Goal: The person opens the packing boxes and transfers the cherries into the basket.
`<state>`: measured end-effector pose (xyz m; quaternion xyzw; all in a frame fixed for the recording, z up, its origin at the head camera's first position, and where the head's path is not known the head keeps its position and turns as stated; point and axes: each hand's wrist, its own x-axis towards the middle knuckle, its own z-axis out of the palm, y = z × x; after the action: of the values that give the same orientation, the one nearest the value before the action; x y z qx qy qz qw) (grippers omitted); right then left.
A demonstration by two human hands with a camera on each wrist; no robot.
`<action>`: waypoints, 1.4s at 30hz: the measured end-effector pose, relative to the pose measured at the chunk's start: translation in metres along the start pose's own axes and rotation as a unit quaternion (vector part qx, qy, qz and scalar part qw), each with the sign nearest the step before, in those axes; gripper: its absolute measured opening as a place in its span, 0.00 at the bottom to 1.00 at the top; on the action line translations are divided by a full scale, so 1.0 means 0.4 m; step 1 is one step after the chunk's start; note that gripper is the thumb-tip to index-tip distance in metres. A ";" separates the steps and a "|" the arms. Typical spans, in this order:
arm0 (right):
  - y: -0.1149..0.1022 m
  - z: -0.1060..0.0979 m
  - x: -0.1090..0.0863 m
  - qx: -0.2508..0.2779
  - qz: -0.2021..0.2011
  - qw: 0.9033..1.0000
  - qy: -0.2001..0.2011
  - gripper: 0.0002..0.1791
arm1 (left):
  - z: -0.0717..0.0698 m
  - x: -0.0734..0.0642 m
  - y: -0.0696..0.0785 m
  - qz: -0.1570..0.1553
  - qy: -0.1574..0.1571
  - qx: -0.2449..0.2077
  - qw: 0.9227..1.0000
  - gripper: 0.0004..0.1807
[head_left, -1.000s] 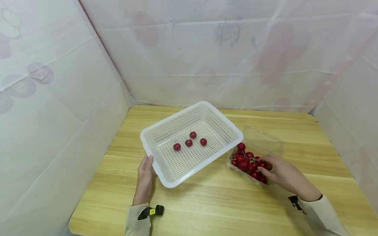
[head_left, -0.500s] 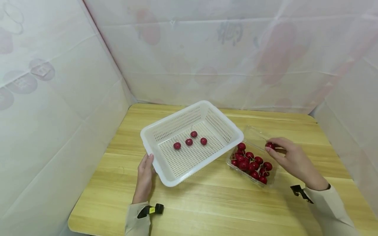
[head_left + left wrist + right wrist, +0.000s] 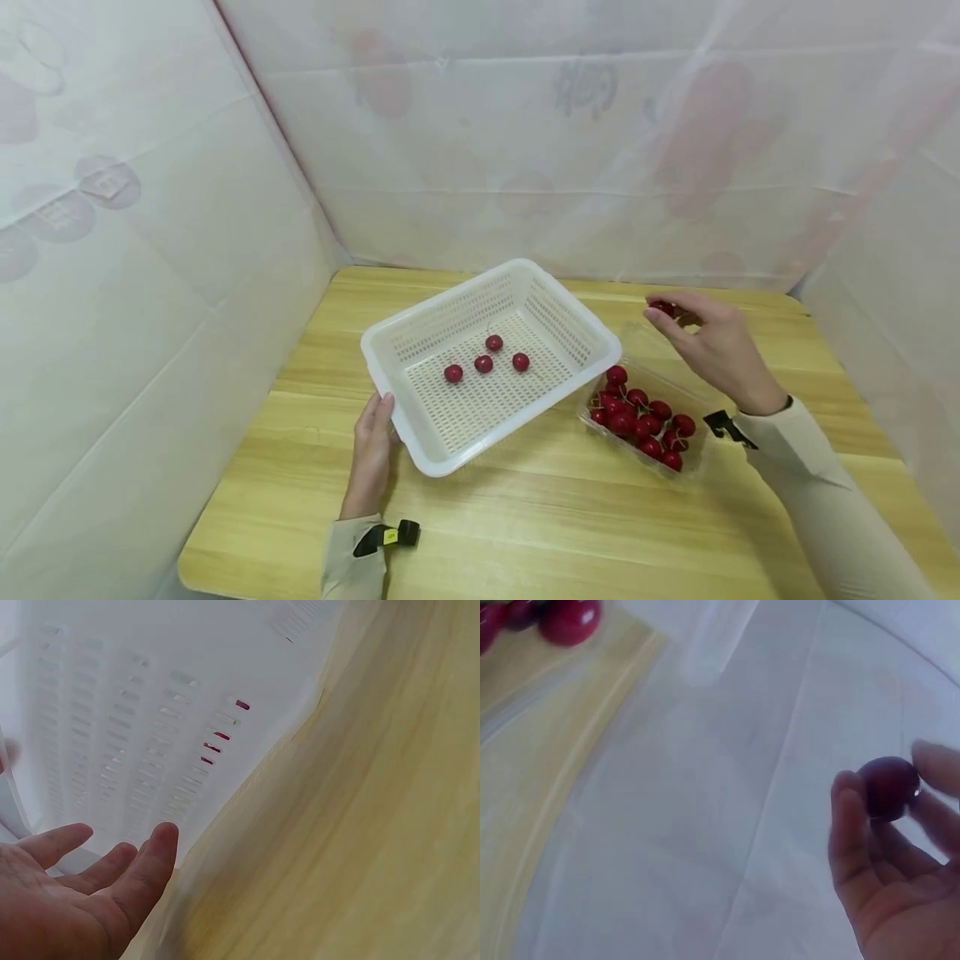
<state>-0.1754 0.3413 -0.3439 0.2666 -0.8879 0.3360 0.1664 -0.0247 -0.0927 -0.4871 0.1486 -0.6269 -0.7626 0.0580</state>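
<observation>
In the head view, a white perforated basket (image 3: pixel 465 421) stands tilted with several cherries (image 3: pixel 483 364) on its bottom. My left hand (image 3: pixel 370 454) holds its left end, thumb at the rim. The left wrist view shows the fingers (image 3: pixel 142 877) of that hand under the basket, whose slots let a little red show through. My right hand (image 3: pixel 712 342) is raised behind the clear plastic box and pinches one dark red cherry (image 3: pixel 889 789) between thumb and fingertips. More cherries (image 3: pixel 637 421) fill the box.
The clear box's hinged lid (image 3: pixel 643 335) lies open behind it, close to the basket's right corner. Everything rests over a wooden table (image 3: pixel 525 533). Pale printed sheets (image 3: pixel 480 167) enclose the table at the back and sides.
My right hand has picked a cherry out of the clear box and lifted it up and back, away from the box. The left hand and basket have stayed nearly still.
</observation>
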 end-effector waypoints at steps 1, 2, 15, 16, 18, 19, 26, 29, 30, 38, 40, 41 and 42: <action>-0.002 0.007 0.012 -0.002 -0.001 1.000 -0.017 0.16 | 0.002 0.000 0.000 -0.001 0.000 0.002 1.000 0.33; -0.003 0.014 0.025 -0.002 -0.002 0.999 -0.037 0.17 | 0.003 0.000 0.000 -0.002 -0.001 0.005 1.000 0.33; -0.039 0.158 0.226 -0.019 -0.024 0.974 -0.222 0.22 | 0.003 0.003 -0.001 0.001 0.005 0.006 1.000 0.33; -0.039 0.173 0.241 -0.027 -0.026 0.971 -0.235 0.21 | 0.002 0.004 -0.001 0.001 0.005 0.008 1.000 0.33; -0.041 0.205 0.270 -0.041 -0.031 0.966 -0.255 0.19 | 0.000 0.007 -0.002 0.002 0.007 0.012 1.000 0.33; -0.042 0.221 0.282 -0.050 -0.034 0.962 -0.265 0.17 | 0.000 0.008 -0.003 0.001 0.008 0.010 1.000 0.33; -0.069 0.318 0.340 -0.109 -0.072 0.933 -0.336 0.08 | 0.000 0.009 -0.006 -0.001 0.016 0.007 1.000 0.32; -0.077 0.343 0.347 -0.132 -0.098 0.912 -0.375 0.03 | 0.009 0.015 -0.007 0.004 0.006 -0.004 1.000 0.32; -0.077 0.351 0.347 -0.144 -0.101 0.906 -0.385 0.03 | 0.013 0.018 -0.007 0.007 0.000 -0.008 1.000 0.33; -0.066 0.421 0.316 -0.225 -0.049 0.863 -0.450 0.13 | 0.014 0.015 -0.010 0.014 -0.016 0.033 0.999 0.32; -0.061 0.438 0.301 -0.224 -0.024 0.854 -0.468 0.15 | 0.010 0.008 -0.013 0.011 -0.012 0.047 0.999 0.32; -0.059 0.446 0.294 -0.224 -0.012 0.851 -0.476 0.15 | 0.008 0.006 -0.015 0.009 -0.013 0.049 0.999 0.31; -0.056 0.451 0.286 -0.223 0.002 0.847 -0.482 0.16 | 0.007 0.004 -0.017 0.007 -0.013 0.052 0.999 0.31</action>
<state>-0.2751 0.1622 -0.4080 0.3490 -0.9078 -0.0422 -0.2285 -0.0266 -0.0890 -0.4934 0.1367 -0.6679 -0.7301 0.0473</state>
